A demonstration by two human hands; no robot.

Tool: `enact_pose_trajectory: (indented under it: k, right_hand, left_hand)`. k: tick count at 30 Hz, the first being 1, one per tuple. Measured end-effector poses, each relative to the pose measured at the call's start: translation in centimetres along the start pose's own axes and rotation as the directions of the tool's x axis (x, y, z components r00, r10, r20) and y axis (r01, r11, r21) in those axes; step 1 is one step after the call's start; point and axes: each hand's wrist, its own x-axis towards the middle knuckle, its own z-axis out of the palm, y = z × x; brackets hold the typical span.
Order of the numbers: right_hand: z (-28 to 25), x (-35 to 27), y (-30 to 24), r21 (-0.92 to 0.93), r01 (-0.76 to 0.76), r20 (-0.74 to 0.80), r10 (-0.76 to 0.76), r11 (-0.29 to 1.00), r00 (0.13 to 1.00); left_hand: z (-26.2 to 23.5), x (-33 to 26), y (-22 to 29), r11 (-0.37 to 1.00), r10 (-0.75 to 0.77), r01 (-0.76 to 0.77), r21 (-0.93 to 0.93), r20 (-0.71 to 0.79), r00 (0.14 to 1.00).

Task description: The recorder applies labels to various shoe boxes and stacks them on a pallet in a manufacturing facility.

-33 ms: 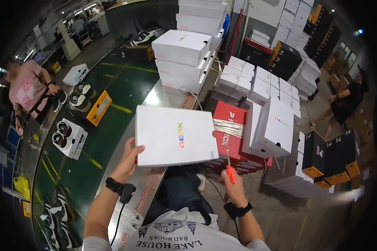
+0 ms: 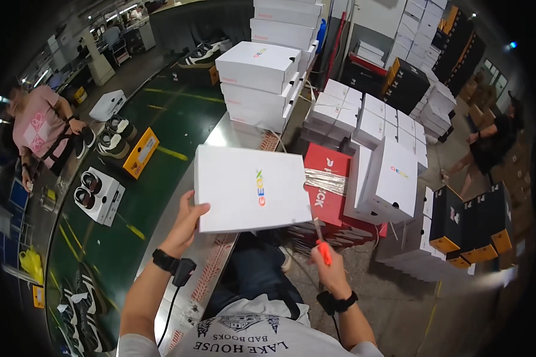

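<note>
A white shoe box with a multicoloured printed lid is held level in front of me, over the metal edge of the green conveyor. My left hand grips it at the near left corner, thumb on the lid and fingers hidden beneath. My right hand is closed around an orange-handled tool with a narrow metal end. Its tip is by the box's near right corner; I cannot tell whether they touch. A red shoe box wound with shiny cord lies just beyond that corner.
Stacked white boxes stand at the far side, with tied bundles of white boxes and black-orange boxes to the right. The green belt carries shoes. A co-worker stands at left; another person at right.
The box has shifted slightly right and tilted up a little with my left hand. My right hand has moved slightly down and left, the tool's tip closer to the box corner.
</note>
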Motion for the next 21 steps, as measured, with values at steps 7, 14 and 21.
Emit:
enact_pose_trajectory:
  k: [7, 14, 21]
  right_hand:
    - [2.9, -2.0, -4.0, 0.217, -0.08, 0.239, 0.027, 0.973, 0.971]
    - [3.0, 2.0, -5.7, 0.269, -0.198, 0.189, 0.15, 0.943, 0.97]
    - [3.4, 4.7, -5.8, 0.128, -0.17, 0.141, 0.152, 0.977, 0.978]
  left_hand:
    - [7.2, 2.0, 0.3, 0.95, 0.117, -0.12, 0.289, 0.029, 0.993]
    - [6.6, 1.8, -0.8, 0.923, 0.087, -0.067, 0.379, -0.037, 0.995]
    - [5.4, 1.4, -1.2, 0.954, 0.11, -0.085, 0.287, -0.074, 0.991]
